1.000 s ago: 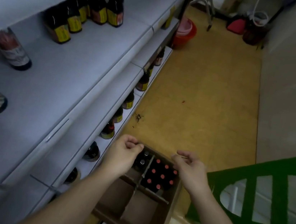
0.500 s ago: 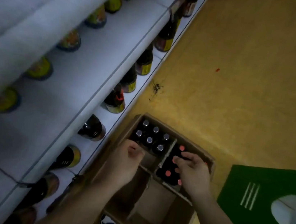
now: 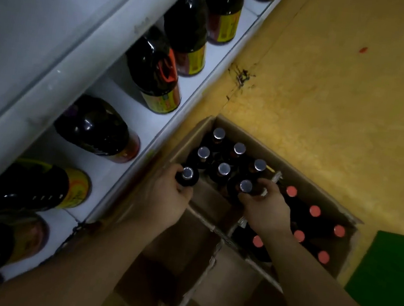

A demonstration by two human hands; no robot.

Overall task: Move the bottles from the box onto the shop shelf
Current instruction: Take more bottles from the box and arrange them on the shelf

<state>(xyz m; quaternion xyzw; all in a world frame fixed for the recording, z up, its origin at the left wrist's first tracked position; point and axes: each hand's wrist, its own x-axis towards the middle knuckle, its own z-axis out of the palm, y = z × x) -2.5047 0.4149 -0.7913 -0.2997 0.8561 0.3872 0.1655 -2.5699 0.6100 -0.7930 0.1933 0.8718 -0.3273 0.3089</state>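
Observation:
A cardboard box [image 3: 247, 134] with dividers stands on the floor beside the white shop shelf [image 3: 148, 120]. Its far left compartment holds several dark bottles with silver caps [image 3: 239, 148]; the right compartment holds dark bottles with red caps [image 3: 314, 211]. My left hand [image 3: 164, 196] grips the neck of one silver-capped bottle [image 3: 187, 174] at the compartment's near left corner. My right hand [image 3: 264, 207] grips the neck of another silver-capped bottle [image 3: 245, 186] next to the divider. The two near compartments show only bare cardboard.
Large dark bottles with yellow labels [image 3: 155, 69] stand in a row on the lowest shelf, close to its front edge. A higher shelf board [image 3: 45, 29] overhangs them. The yellow floor [image 3: 332, 93] lies beyond the box. A green object [image 3: 392, 280] sits at right.
The view has dropped closer to the box. Both hands moved into the silver-capped compartment, and each now grips a bottle neck; the right hand left the red caps.

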